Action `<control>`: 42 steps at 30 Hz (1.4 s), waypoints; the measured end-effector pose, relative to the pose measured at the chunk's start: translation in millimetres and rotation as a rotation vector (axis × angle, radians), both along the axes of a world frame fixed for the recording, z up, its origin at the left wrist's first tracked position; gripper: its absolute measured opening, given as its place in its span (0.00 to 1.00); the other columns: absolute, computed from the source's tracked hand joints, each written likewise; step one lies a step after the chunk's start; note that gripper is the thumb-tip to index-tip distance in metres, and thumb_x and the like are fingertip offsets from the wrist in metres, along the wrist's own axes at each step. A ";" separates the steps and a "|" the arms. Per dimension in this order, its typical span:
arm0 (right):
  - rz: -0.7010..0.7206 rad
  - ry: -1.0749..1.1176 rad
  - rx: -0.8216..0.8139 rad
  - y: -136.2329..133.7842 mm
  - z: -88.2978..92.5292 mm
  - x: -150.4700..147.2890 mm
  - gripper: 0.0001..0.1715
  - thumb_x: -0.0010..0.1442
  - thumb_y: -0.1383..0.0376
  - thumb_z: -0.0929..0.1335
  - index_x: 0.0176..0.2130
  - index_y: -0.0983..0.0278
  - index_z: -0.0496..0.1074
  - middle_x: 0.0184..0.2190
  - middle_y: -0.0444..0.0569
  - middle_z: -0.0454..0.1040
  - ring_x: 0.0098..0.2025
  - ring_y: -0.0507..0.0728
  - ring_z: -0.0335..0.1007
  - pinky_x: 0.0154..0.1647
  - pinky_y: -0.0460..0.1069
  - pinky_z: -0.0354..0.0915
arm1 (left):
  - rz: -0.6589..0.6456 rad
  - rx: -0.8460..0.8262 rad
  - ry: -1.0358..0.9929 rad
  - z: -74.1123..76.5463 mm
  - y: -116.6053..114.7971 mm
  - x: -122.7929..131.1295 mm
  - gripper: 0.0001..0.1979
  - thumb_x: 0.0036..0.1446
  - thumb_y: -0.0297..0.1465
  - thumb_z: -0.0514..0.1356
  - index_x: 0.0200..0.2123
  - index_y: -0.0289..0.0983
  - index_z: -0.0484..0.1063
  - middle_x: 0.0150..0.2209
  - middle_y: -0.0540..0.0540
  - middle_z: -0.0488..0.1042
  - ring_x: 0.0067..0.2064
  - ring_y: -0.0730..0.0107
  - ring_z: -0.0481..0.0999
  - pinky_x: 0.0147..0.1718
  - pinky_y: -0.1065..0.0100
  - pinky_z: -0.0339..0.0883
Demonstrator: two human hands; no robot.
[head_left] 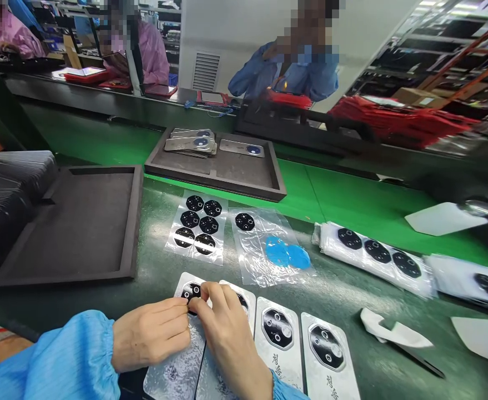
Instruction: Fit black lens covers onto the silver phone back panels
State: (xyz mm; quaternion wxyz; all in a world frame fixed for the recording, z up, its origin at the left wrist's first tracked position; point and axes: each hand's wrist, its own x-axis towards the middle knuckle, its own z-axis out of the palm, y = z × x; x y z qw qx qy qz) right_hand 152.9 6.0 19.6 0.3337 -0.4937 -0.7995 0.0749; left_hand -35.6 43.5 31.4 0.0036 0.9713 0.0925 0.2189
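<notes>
My left hand point(154, 332) has its fingers pressed together, their tips at the black octagonal sticker point(191, 290) on the leftmost silver plate point(177, 364). My right hand point(231, 328) pinches with thumb and forefinger at the same sticker's edge; the exact contact is hidden. Under the right hand lies a second silver plate point(248, 300), partly covered. To its right are a third plate point(264, 349) and a fourth plate point(333, 383), each with a black octagonal patch with rings near its top. Beyond the hands lies a clear sheet of black stickers point(200, 225).
A clear film point(252, 269) holds one black sticker and blue discs point(287, 254). Bagged stickers point(377, 253) and black tweezers point(422, 358) lie right. A dark tray point(214, 180) with plates stands behind; another tray point(133, 222) is left, beside stacked dark sheets point(10, 194). Co-workers sit beyond.
</notes>
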 end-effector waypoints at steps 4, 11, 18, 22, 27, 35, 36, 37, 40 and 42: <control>-0.037 0.019 0.006 0.5 0.6 1.0 0.16 0.69 0.74 0.57 0.37 0.65 0.70 0.38 0.50 0.64 0.37 0.56 0.58 0.35 0.50 0.58 | 0.010 -0.001 -0.008 0.4 0.0 0.7 0.13 0.64 0.19 0.51 0.31 0.31 0.72 0.32 0.44 0.75 0.40 0.67 0.78 0.56 0.60 0.71; -0.010 -0.016 -0.005 1.6 2.1 2.1 0.16 0.69 0.73 0.57 0.36 0.64 0.70 0.37 0.50 0.65 0.36 0.56 0.57 0.34 0.50 0.58 | 0.011 -0.011 -0.004 0.1 0.4 0.7 0.14 0.65 0.19 0.50 0.30 0.31 0.72 0.31 0.45 0.74 0.38 0.67 0.77 0.56 0.60 0.71; -0.007 -0.028 0.019 1.5 2.4 1.1 0.17 0.69 0.74 0.57 0.35 0.64 0.69 0.36 0.49 0.64 0.35 0.56 0.56 0.33 0.50 0.57 | 0.013 -0.016 -0.002 -0.7 -0.1 0.6 0.13 0.64 0.18 0.51 0.29 0.31 0.72 0.30 0.46 0.73 0.37 0.68 0.76 0.56 0.60 0.71; -0.029 0.006 0.000 1.5 3.0 0.3 0.16 0.69 0.75 0.57 0.36 0.64 0.69 0.37 0.49 0.64 0.36 0.56 0.57 0.34 0.50 0.58 | 0.016 -0.012 -0.010 -1.2 -0.8 0.4 0.12 0.63 0.18 0.52 0.29 0.31 0.71 0.31 0.44 0.74 0.39 0.66 0.77 0.56 0.60 0.71; -0.014 -0.056 0.031 2.4 3.2 0.9 0.17 0.69 0.74 0.57 0.34 0.63 0.69 0.36 0.49 0.64 0.35 0.56 0.56 0.33 0.51 0.57 | 0.021 -0.017 0.000 -1.5 -0.3 -0.1 0.12 0.63 0.18 0.52 0.29 0.31 0.71 0.31 0.45 0.73 0.37 0.67 0.77 0.56 0.59 0.71; -0.020 -0.045 0.020 5.9 2.2 0.1 0.15 0.67 0.75 0.60 0.33 0.64 0.71 0.35 0.50 0.66 0.35 0.57 0.58 0.32 0.51 0.58 | 0.020 0.000 0.003 -0.8 -0.2 0.1 0.13 0.65 0.19 0.51 0.30 0.31 0.71 0.31 0.45 0.74 0.39 0.67 0.77 0.55 0.60 0.72; -0.014 -0.002 -0.005 7.2 1.9 1.7 0.15 0.67 0.74 0.61 0.33 0.63 0.71 0.35 0.50 0.66 0.35 0.56 0.59 0.32 0.51 0.58 | 0.021 -0.007 0.006 -0.7 -0.2 0.1 0.13 0.65 0.19 0.51 0.31 0.32 0.71 0.31 0.45 0.74 0.39 0.67 0.77 0.55 0.60 0.72; -0.008 0.072 -0.050 8.5 2.3 4.2 0.14 0.66 0.73 0.62 0.33 0.62 0.72 0.35 0.49 0.66 0.36 0.56 0.60 0.33 0.50 0.59 | 0.019 -0.016 0.008 -0.5 -0.2 0.0 0.13 0.65 0.19 0.50 0.31 0.32 0.71 0.32 0.45 0.75 0.40 0.67 0.78 0.56 0.59 0.72; 0.009 0.425 -0.230 10.9 8.0 16.6 0.11 0.66 0.70 0.64 0.36 0.60 0.75 0.33 0.46 0.68 0.36 0.55 0.66 0.34 0.49 0.63 | 0.009 -0.031 0.005 -0.4 0.0 -0.1 0.14 0.66 0.19 0.50 0.31 0.32 0.71 0.33 0.44 0.76 0.43 0.67 0.78 0.57 0.59 0.71; -0.038 0.629 -0.317 11.2 13.7 25.6 0.09 0.66 0.68 0.66 0.39 0.59 0.77 0.33 0.45 0.71 0.36 0.54 0.69 0.36 0.48 0.65 | 0.004 -0.033 -0.006 -0.4 0.2 -0.1 0.14 0.66 0.19 0.49 0.31 0.33 0.71 0.34 0.43 0.77 0.43 0.66 0.78 0.57 0.59 0.71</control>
